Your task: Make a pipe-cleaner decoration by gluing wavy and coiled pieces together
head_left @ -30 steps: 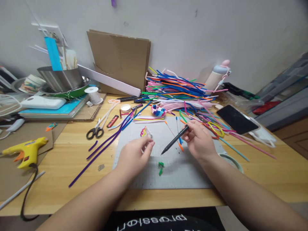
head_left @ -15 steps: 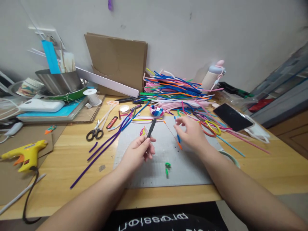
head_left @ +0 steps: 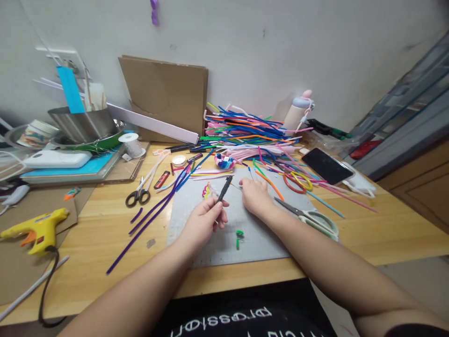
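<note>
My left hand (head_left: 206,216) holds a short black rod-like piece (head_left: 225,188) between thumb and fingers, its end pointing up and away. Over the grey mat (head_left: 206,250), my right hand (head_left: 255,194) is palm down with its fingers bent; what its fingertips hold, if anything, is too small to tell. Beside the right wrist lie green-handled scissors (head_left: 308,219). An orange stem (head_left: 269,184) rests just beyond that hand. Small green pieces (head_left: 239,238) lie on the mat between my forearms. A pink and yellow piece (head_left: 206,190) is behind the left hand.
A heap of pipe cleaners (head_left: 245,128) lies at the back, with a striped coil (head_left: 224,161) before it. Black scissors (head_left: 138,197), purple stems (head_left: 150,215) and a yellow glue gun (head_left: 38,229) are at left. A phone (head_left: 327,165) lies at right.
My right hand has moved left and down onto the mat, and the blue and orange piece near it no longer shows. The green-handled scissors have come into view. My left hand still holds the black piece.
</note>
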{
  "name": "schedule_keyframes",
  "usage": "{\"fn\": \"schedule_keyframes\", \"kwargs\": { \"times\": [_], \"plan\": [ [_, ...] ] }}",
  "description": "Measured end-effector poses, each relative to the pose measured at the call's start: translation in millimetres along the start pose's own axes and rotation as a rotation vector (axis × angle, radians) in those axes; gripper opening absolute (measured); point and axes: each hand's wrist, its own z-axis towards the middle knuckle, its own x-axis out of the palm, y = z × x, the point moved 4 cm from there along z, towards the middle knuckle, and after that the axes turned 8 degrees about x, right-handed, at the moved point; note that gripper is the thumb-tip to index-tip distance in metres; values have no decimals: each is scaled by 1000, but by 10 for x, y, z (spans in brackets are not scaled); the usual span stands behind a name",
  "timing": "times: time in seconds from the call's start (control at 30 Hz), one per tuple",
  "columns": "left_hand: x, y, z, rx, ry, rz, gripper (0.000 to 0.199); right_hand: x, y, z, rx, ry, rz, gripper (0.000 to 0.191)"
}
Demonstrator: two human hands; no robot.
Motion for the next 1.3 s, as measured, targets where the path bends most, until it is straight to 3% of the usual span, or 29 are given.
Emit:
{"fn": "schedule_keyframes", "kwargs": {
  "times": [0.27, 0.47, 0.57, 0.67, 0.8, 1.0, 1.3],
  "plan": [
    [46, -22, -16, -44, 59, -194, 27, -403, -82, -31, -76, -148, 164, 34],
    [33, -4, -14, -78, 58, -238, 19, -684, 55, -275, -464, -237, 459, 22],
    [32, 3, -12, -93, 60, -222, 16, -722, 161, -408, -622, -175, 436, 23],
    [35, 26, -12, -140, 46, -201, 16, -739, 203, -487, -709, -213, 296, 26],
    [39, 50, -5, -137, 63, -148, 18, -754, 178, -512, -734, -287, 168, 30],
    [25, 93, -9, -144, 62, -7, 32, -751, 147, -518, -825, -291, 109, 30],
    [68, 101, -1, -140, 159, 73, 24, -726, 200, -537, -912, -325, 107, 28]
  ]
}}
